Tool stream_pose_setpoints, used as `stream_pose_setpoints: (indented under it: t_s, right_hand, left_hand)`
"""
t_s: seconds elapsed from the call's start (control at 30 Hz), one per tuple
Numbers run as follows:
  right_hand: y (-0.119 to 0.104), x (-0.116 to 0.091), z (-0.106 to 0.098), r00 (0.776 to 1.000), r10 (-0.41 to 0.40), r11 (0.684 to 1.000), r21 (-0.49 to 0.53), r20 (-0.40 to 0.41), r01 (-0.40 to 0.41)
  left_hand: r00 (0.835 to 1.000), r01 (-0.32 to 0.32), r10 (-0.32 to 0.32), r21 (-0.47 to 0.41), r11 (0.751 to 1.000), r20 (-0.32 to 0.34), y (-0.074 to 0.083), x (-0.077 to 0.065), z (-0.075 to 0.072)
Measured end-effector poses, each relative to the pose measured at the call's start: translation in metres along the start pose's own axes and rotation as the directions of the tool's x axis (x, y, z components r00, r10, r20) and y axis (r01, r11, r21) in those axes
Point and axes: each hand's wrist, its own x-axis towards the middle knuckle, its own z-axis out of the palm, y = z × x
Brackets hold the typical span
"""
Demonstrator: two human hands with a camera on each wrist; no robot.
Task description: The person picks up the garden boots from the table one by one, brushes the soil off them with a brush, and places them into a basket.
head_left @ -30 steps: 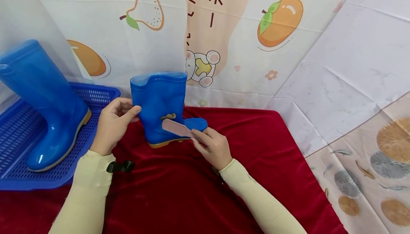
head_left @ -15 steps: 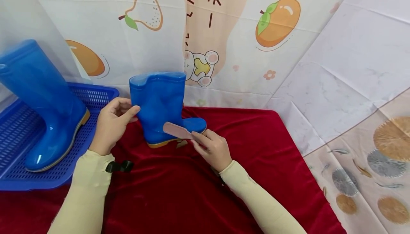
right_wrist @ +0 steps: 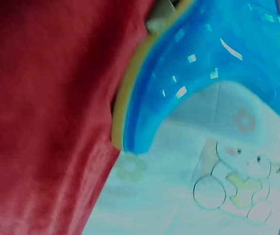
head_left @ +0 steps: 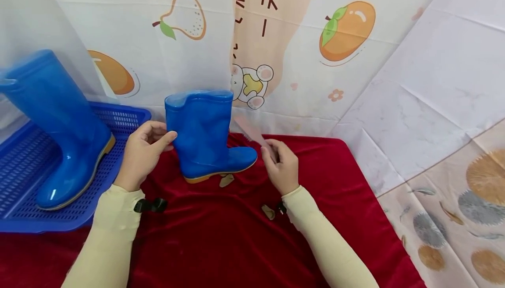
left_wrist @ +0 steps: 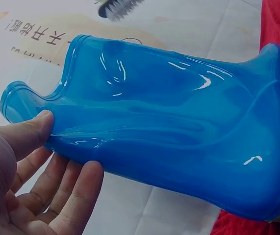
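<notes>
A blue rain boot (head_left: 203, 134) with a yellow sole stands upright on the red cloth (head_left: 205, 235), toe to the right. My left hand (head_left: 142, 156) grips the back edge of its shaft; the left wrist view shows the thumb (left_wrist: 32, 129) on the near face and the fingers underneath. In my right hand (head_left: 283, 167) is a pink brush (head_left: 252, 131), gripped by its handle, apart from the boot and above its toe. Its bristles face the boot's shaft. The right wrist view shows the boot's toe (right_wrist: 144, 112), but the brush grip is not visible there.
A second blue boot (head_left: 65, 126) leans in a blue plastic basket (head_left: 71, 224) at the left. One brownish flake (head_left: 226, 180) lies by the boot's sole, another (head_left: 268, 211) near my right wrist. A printed curtain (head_left: 300, 90) hangs close behind.
My right hand has lifted the brush from the boot's lower side up and right, past its front. The brown patch on the shaft is gone; a flake lies by the sole. My left hand stays.
</notes>
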Motion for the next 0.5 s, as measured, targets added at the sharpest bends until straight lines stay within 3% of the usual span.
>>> stream_pose_setpoints:
  t_s: [0.2,0.5]
  right_hand:
    - [0.009,0.010,0.003,0.998,0.031,0.999,0.021,-0.046,-0.030]
    - [0.022,0.003,0.010,0.994,0.082,0.996,0.038,-0.078,-0.079]
  left_hand:
    - [1.000,-0.007,0.007,0.009,1.000,0.004,-0.002,0.001,0.001]
    - [1.000,-0.024,0.024,0.001,1.000,-0.004,-0.005,0.002,0.003]
